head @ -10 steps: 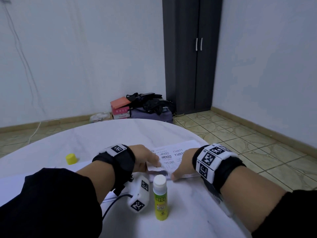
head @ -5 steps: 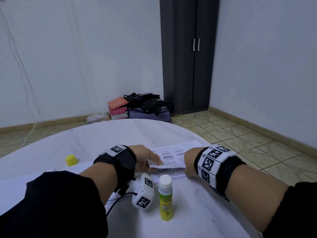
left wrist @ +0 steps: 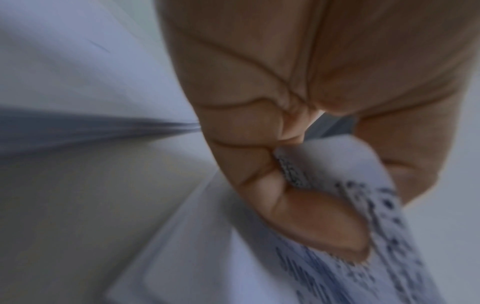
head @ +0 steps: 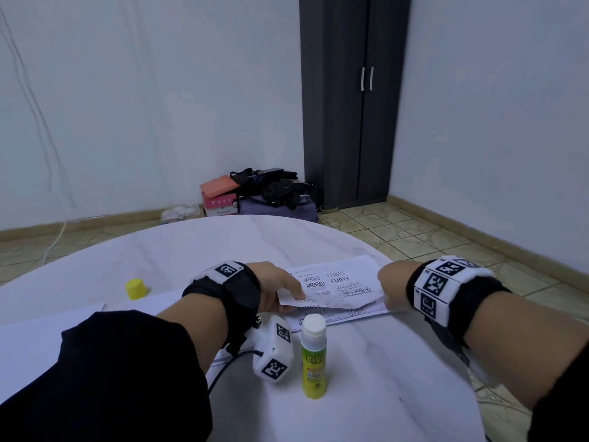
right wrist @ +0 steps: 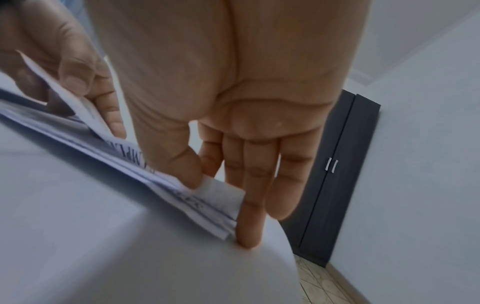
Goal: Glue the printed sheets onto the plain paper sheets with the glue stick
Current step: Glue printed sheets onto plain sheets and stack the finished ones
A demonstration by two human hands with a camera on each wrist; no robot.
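Two hands of mine work over a round white table that fills the lower half of my head view, with a dark wardrobe at one o'clock against the far wall and a heap of bags and boxes on the floor at twelve. Plain paper sheets lie flat at nine o'clock, running under my left forearm. Ahead of me the stack of printed sheets rests on the table, and the top printed sheet is lifted off it at its near edge. My left hand pinches that sheet's left edge between thumb and forefinger; the wrist view shows the paper caught there. My right hand pinches the right corner between thumb and forefinger, its other fingers straight, one tip touching the table beside the stack. My glue stick stands upright and uncapped at six o'clock, just beside my left wrist camera. Its yellow cap sits at ten o'clock, well apart.
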